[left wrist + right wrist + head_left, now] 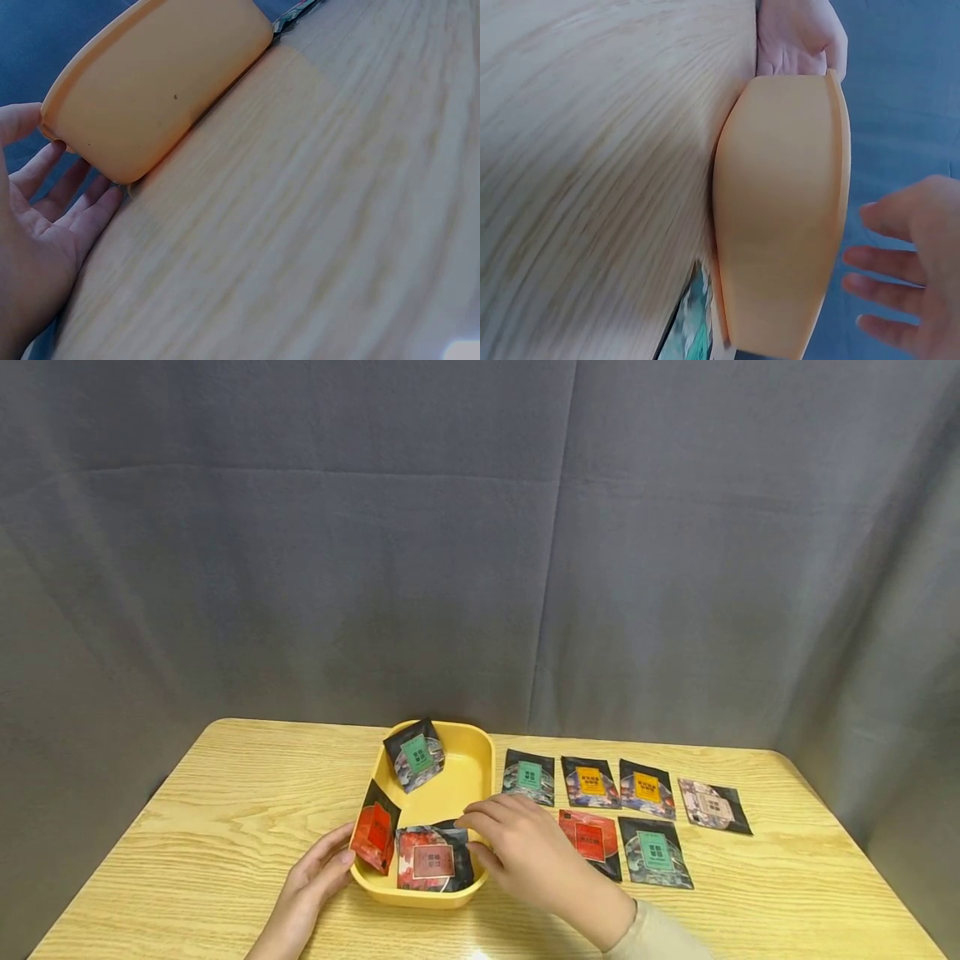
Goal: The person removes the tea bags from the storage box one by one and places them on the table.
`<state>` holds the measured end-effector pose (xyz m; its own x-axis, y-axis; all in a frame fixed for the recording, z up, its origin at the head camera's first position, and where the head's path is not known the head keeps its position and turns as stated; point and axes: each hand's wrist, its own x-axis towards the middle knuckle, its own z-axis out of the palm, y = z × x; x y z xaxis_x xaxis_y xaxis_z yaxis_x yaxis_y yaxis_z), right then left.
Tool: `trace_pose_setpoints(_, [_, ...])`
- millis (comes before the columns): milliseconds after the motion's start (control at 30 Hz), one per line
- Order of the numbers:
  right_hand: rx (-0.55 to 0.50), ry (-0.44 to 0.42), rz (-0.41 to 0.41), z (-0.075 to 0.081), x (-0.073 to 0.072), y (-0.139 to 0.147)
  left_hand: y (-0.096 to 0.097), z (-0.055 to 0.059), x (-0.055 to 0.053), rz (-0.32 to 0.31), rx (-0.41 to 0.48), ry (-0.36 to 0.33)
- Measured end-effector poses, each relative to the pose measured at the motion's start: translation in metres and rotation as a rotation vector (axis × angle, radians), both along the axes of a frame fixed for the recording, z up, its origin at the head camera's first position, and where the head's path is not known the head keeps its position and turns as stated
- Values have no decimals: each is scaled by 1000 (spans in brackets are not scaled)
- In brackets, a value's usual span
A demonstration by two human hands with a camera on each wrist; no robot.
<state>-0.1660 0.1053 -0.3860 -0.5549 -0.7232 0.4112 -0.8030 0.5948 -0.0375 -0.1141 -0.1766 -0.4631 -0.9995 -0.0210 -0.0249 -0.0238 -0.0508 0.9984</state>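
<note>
A yellow plastic tub (423,899) stands on the table with three printed sachets inside. One with a green label (416,753) leans at its far left corner, and one with a bright red label (377,828) tilts against the left wall. A sachet with a pinkish-red label (432,862) lies at the near end. My left hand (303,881) touches the tub's near left side, thumb at the rim and extended fingers along the outer wall (165,90). Over the right rim hovers my right hand (525,843), its fingers spread with nothing between them (885,259).
Right of the tub, several sachets lie flat in two rows: green (528,777), two orange (590,782), and pale (714,806) behind, red (590,841) and green (655,852) in front. The wooden table (247,793) ends at a grey curtain (450,543).
</note>
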Motion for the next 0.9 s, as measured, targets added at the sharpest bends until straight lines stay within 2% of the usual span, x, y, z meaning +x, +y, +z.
trace_pose_setpoints(267, [105,-51,-7,-4,-4,-20,0,1,0,4,-4,-25])
trace_pose_setpoints(600, [165,-79,14,-11,-11,-43,0,1,1,3,-5,-10])
trace_pose_setpoints(900, [229,-242,-28,-15,-17,-53,0,0,1,-4,-3,12])
